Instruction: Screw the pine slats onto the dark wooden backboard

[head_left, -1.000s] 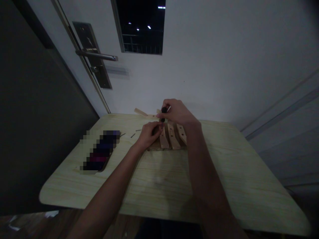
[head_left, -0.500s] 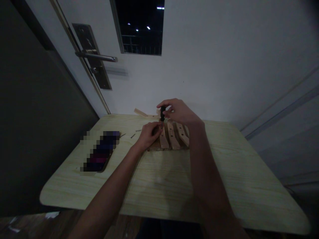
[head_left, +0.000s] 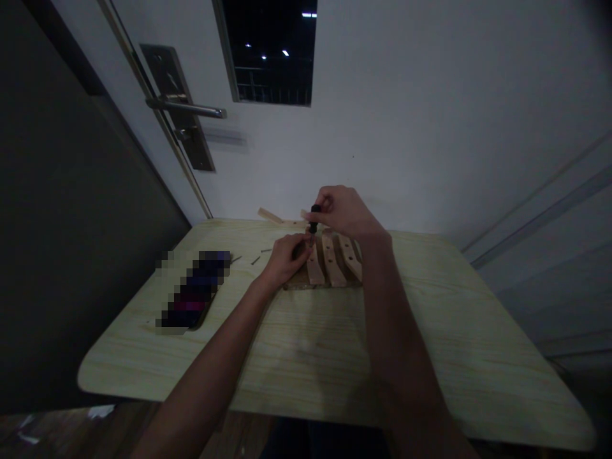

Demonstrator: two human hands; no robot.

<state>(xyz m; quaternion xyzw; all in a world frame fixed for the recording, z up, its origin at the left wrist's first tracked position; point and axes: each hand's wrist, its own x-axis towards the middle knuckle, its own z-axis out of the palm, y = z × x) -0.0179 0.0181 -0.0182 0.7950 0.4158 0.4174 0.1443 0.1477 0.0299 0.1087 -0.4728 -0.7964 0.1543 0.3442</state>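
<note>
My right hand (head_left: 347, 209) is closed on the black handle of a small screwdriver (head_left: 314, 220), which stands nearly upright, tip down. The tip meets the leftmost of several angled, pale wooden slats (head_left: 315, 271) with dark holes. These slats lie side by side on a brown wooden board (head_left: 299, 280). My left hand (head_left: 285, 258) rests at the board's left side, thumb and fingers bent together around the screwdriver's lower end. What the left fingertips pinch there is too small and hidden to make out.
Loose screws (head_left: 256, 260) lie left of my left hand, beside a phone (head_left: 198, 290) with a blurred screen. Another wooden slat (head_left: 270, 215) lies at the table's back edge. Behind the table (head_left: 296, 357) stands a white door with a metal handle (head_left: 191, 109).
My right hand's fingers have shifted around the screwdriver handle, the fingertips drawing back to the right and the thumb now lying across it. The left hand and the slats stay in place.
</note>
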